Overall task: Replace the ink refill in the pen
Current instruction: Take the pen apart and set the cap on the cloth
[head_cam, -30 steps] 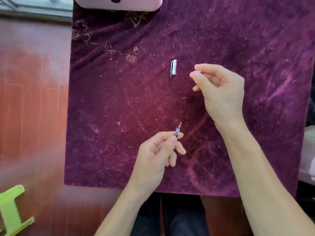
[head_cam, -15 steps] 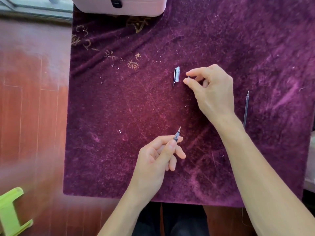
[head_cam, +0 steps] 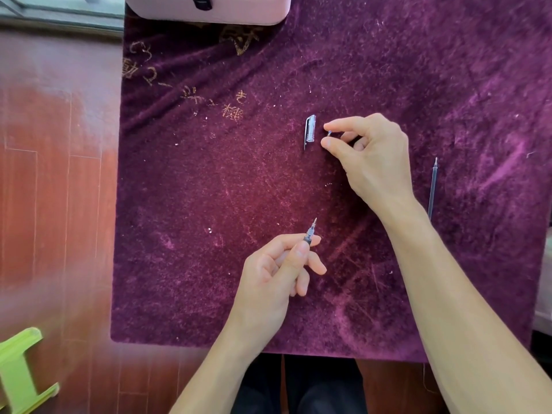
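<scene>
Head view looks down on two bare hands above a purple velvet cloth (head_cam: 209, 204). Nearest, the left hand (head_cam: 277, 273) is curled closed round the pen (head_cam: 310, 231), thumb pressed along the barrel against the forefinger; only the front end shows beyond the fingertips, a dark grey grip section narrowing to a pale metal tip that points away and slightly to the right. This hand sits toward the near edge of the cloth, about midway along it.

Farther out, the right hand (head_cam: 373, 156) is at the middle of the cloth. Its forefinger and thumb are brought close together in a pinch with a small gap, and between them is a tiny pale part (head_cam: 329, 133) with a ring-like end; what it is cannot be told. The other fingers are folded under.

Just left of that pinch lies one pen cap (head_cam: 310, 131), clear and silvery with a clip, lengthwise toward the far edge, apart from the fingertips. Near the right edge lies one ink refill (head_cam: 433, 186), a thin translucent tube with a pale tip pointing to the far edge, its near end hidden behind the right forearm.

Count: one pen body, one cap, one refill, one small part. At the far edge a pink case (head_cam: 239, 10) rests on the cloth; gold characters are stitched near the far left corner.
</scene>
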`<state>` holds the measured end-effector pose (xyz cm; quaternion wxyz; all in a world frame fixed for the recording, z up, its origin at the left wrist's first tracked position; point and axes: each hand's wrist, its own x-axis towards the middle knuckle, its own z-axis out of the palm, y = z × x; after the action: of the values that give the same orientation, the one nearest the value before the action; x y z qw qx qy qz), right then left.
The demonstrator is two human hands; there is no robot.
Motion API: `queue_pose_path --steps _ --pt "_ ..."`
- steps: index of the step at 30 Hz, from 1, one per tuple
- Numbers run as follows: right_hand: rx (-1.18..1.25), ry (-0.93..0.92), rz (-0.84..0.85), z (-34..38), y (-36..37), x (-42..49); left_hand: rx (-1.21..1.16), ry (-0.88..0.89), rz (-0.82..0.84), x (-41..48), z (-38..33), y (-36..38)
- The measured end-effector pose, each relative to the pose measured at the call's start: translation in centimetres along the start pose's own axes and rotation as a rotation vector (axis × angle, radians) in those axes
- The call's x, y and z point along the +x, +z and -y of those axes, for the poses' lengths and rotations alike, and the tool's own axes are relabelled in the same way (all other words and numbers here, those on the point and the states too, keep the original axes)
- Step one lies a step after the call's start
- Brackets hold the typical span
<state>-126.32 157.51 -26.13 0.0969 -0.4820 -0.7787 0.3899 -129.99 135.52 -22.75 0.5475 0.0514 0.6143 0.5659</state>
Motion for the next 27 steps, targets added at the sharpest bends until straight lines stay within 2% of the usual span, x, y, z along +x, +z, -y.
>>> queue_pose_path --steps 27 --pt "0.000 0.011 -0.014 -0.25 -0.18 -0.39 0.008 -0.003 -0.012 -0.41 0.88 0.45"
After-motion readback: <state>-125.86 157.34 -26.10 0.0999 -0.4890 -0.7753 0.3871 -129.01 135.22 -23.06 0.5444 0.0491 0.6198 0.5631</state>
